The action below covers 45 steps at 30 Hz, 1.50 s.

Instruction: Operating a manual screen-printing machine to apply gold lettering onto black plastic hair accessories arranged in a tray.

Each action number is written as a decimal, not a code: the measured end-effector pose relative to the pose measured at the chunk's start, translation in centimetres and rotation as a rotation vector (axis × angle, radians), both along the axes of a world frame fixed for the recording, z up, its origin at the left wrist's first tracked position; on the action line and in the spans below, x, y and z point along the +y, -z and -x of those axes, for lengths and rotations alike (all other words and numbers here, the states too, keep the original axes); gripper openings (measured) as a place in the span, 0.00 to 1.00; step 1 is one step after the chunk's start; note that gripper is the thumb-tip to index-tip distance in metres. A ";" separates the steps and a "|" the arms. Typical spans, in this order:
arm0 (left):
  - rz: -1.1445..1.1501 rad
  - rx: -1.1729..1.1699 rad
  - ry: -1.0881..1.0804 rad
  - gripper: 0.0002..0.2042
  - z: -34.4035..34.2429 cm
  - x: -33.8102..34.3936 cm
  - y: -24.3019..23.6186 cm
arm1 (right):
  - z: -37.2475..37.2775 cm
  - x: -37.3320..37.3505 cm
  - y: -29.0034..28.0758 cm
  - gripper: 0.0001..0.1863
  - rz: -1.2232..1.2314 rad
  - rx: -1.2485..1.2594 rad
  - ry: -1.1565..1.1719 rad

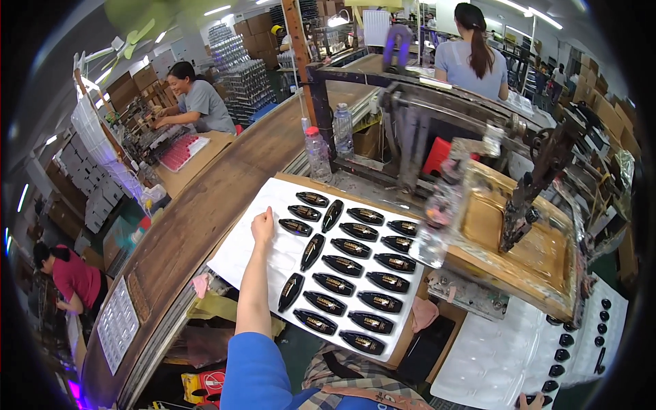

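My left hand (262, 226) is closed with the thumb up, over the bare left side of a white tray (239, 256); whatever its fingers hold, if anything, is hidden. Rows of glossy black oval plastic pieces (342, 266) with gold print lie on this tray, a few of them turned at an angle. At the lower right rim, my right hand (531, 402) shows only partly, its fingers closed around a small black piece. Beside it, a line of black pieces (562, 354) runs along a second white tray (486, 348).
A printing machine with a wooden screen frame (523, 236) stands at right, its arm (536, 184) above it. Behind the tray are plastic bottles (317, 154). A long wooden bench (205, 195) curves along the left. Several co-workers sit farther off. A pink cloth (424, 314) lies between the trays.
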<state>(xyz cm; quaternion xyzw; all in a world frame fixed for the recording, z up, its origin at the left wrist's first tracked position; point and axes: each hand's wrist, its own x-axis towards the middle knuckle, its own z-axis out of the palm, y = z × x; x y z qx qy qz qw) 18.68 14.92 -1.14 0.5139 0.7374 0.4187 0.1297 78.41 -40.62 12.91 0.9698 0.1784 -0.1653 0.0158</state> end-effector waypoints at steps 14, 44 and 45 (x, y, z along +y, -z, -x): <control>-0.389 -0.162 0.427 0.08 -12.0 -2.7 -8.6 | -2.7 -0.5 2.8 0.17 -0.508 -0.098 -0.156; 0.099 -1.431 1.088 0.13 -26.3 -5.3 -13.7 | 11.5 27.1 -5.7 0.28 -0.921 0.318 -0.945; 0.136 -1.501 1.050 0.13 -25.3 -5.5 -14.1 | 12.0 27.7 -5.6 0.29 -0.869 0.387 -0.960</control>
